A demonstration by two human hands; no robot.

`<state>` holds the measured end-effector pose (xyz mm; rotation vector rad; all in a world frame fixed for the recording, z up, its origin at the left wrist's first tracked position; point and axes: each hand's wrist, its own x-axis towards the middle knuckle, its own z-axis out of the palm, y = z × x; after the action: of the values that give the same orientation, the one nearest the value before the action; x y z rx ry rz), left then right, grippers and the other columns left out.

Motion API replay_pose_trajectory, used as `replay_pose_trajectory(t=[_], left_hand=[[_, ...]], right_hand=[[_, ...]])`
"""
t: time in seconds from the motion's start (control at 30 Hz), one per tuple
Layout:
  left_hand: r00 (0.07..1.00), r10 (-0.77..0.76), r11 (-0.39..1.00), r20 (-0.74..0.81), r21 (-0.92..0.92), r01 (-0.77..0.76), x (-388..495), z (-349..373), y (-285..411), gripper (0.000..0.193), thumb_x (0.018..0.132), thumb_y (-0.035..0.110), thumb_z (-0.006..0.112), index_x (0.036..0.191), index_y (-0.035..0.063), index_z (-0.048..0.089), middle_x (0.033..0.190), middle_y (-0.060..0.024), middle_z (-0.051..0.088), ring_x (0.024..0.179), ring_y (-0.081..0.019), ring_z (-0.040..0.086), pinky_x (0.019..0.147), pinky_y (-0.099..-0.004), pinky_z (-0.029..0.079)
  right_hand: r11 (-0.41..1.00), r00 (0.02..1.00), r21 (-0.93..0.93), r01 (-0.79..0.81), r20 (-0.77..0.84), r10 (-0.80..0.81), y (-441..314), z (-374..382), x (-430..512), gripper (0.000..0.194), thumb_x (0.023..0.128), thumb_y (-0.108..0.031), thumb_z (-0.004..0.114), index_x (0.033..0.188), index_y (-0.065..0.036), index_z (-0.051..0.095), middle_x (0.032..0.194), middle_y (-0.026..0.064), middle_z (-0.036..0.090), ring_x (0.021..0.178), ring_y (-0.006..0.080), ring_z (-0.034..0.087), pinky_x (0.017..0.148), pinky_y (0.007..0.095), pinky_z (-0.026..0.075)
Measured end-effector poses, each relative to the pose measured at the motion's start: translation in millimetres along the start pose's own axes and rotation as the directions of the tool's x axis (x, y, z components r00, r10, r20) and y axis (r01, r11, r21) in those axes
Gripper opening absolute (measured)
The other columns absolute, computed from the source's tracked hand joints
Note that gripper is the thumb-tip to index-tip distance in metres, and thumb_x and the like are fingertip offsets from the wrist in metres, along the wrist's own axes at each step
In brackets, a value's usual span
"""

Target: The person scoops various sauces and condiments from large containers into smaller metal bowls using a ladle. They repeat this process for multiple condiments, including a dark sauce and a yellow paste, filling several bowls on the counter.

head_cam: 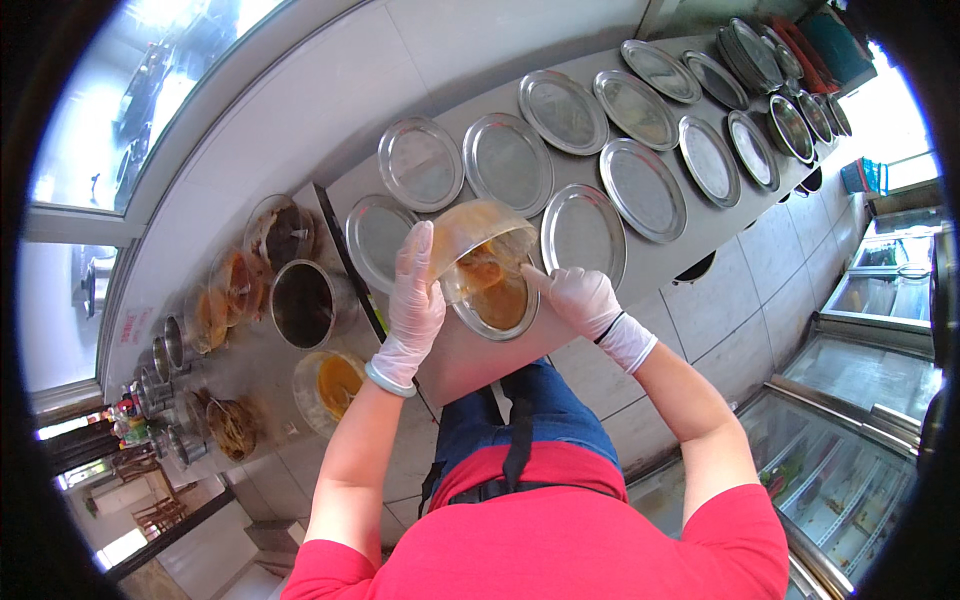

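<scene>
My left hand (418, 300), in a clear glove, grips a translucent plastic bowl (487, 221) by its side. The bowl is tipped with its mouth towards me, and orange-brown sauce (480, 270) coats its inside. Right below it lies an oval metal plate (517, 330) with brownish sauce (499, 306) spread over its middle. My right hand (581, 300), gloved too, has its fingers curled and its index finger reaching to the bowl's rim. Whether it holds a utensil there is hard to see.
Several oval metal plates (583, 232) stand in rows along the steel table (465, 367). At left, a metal pot (304, 304) of dark contents and a tub of orange sauce (337, 382) sit on another counter. Glass-topped cases (832, 465) line the right; stacked plates (750, 56) stand at the far end.
</scene>
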<state>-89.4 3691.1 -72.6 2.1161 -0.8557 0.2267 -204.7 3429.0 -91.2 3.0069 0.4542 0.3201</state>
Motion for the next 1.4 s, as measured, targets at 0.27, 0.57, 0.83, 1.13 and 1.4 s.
replay_pose_trajectory(t=[0.27,0.57,0.83,1.13,1.4], left_hand=[[1.000,-0.009,1.000,-0.021,-0.015,0.008,3,-7,-4,0.086,0.078,-0.024,0.047,0.157,0.0079,0.041,0.157,-0.0152,0.044,0.146,-0.0346,0.042,0.122,-0.0419,0.033],[1.000,-0.019,0.999,0.007,-0.033,0.019,3,-5,2,0.089,0.079,-0.025,0.043,0.160,0.0106,0.037,0.159,-0.0143,0.043,0.146,-0.0325,0.043,0.123,-0.0407,0.032],[0.985,-0.170,0.971,-0.035,-0.176,0.161,5,-2,8,0.091,0.076,-0.027,0.043,0.159,0.0102,0.038,0.156,-0.0114,0.044,0.147,-0.0289,0.041,0.123,-0.0380,0.031],[0.971,-0.239,0.912,0.023,-0.337,0.233,8,-5,-2,0.087,0.078,-0.023,0.038,0.159,0.0100,0.040,0.158,-0.0098,0.043,0.147,-0.0264,0.041,0.123,-0.0375,0.030],[0.983,-0.177,0.946,0.041,-0.268,0.182,16,-11,-3,0.087,0.076,-0.023,0.041,0.157,0.0087,0.043,0.155,-0.0122,0.047,0.145,-0.0288,0.043,0.123,-0.0382,0.031]], right_hand=[[0.991,0.983,-0.013,-0.137,-0.126,0.134,11,-1,-4,0.058,0.086,-0.019,0.063,0.144,-0.024,0.059,0.062,-0.0022,0.050,0.053,0.0153,0.057,0.040,0.0321,0.044],[0.963,0.959,0.127,-0.238,-0.124,0.254,-3,8,-14,0.063,0.086,-0.018,0.063,0.149,-0.025,0.056,0.062,-0.0022,0.047,0.053,0.0141,0.055,0.039,0.0331,0.042],[0.985,0.985,0.122,-0.119,-0.111,0.133,2,-3,-6,0.055,0.087,-0.017,0.064,0.141,-0.026,0.061,0.063,-0.0006,0.051,0.053,0.0176,0.058,0.041,0.0351,0.046],[0.991,0.989,0.117,-0.061,-0.130,0.076,16,-12,13,0.057,0.086,-0.017,0.065,0.142,-0.027,0.060,0.065,0.0005,0.053,0.054,0.0180,0.057,0.042,0.0348,0.046],[0.995,0.994,0.057,0.080,0.069,-0.084,18,-17,21,0.060,0.084,-0.015,0.065,0.143,-0.026,0.060,0.066,0.0007,0.054,0.054,0.0169,0.059,0.043,0.0332,0.047]])
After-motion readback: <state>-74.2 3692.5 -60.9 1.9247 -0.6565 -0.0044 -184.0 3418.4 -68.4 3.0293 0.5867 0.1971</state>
